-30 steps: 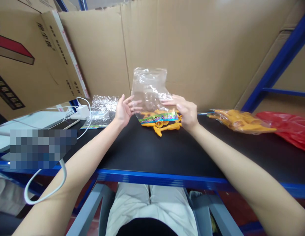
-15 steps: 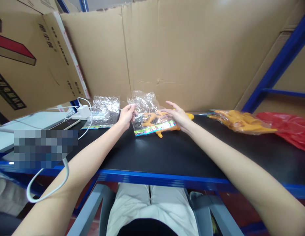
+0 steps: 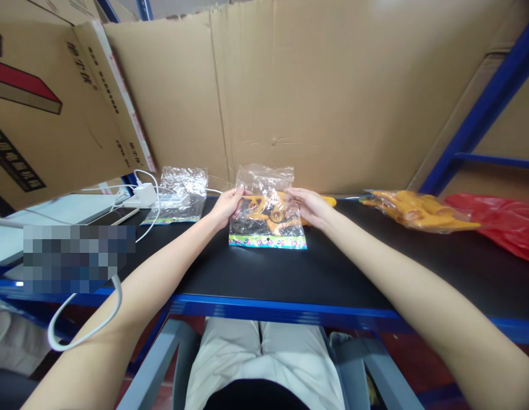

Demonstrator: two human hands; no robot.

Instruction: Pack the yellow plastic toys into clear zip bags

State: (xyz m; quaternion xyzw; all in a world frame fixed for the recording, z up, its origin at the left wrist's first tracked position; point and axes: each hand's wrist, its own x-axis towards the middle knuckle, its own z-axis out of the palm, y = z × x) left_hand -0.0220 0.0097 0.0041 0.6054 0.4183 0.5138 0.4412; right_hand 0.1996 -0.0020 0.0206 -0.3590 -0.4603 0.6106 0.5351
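Observation:
A clear plastic bag [image 3: 267,219] with a colourful strip along its near edge lies flat on the black table [image 3: 290,273]. Orange toy pieces [image 3: 268,213] show through it. My left hand [image 3: 226,206] pinches the bag's far left corner. My right hand [image 3: 307,206] pinches its far right corner. Another orange piece [image 3: 328,200] sticks out behind my right hand.
A second clear bag [image 3: 181,193] lies at the left beside a white charger [image 3: 141,195], its cables and a phone [image 3: 113,215]. A bag of orange toys [image 3: 418,210] and a red bag [image 3: 499,225] lie at the right. Cardboard walls stand behind.
The bag stood upright over the orange toy a second ago. It came down, the toy pieces are now inside it, and it lies flat with both hands at its far corners.

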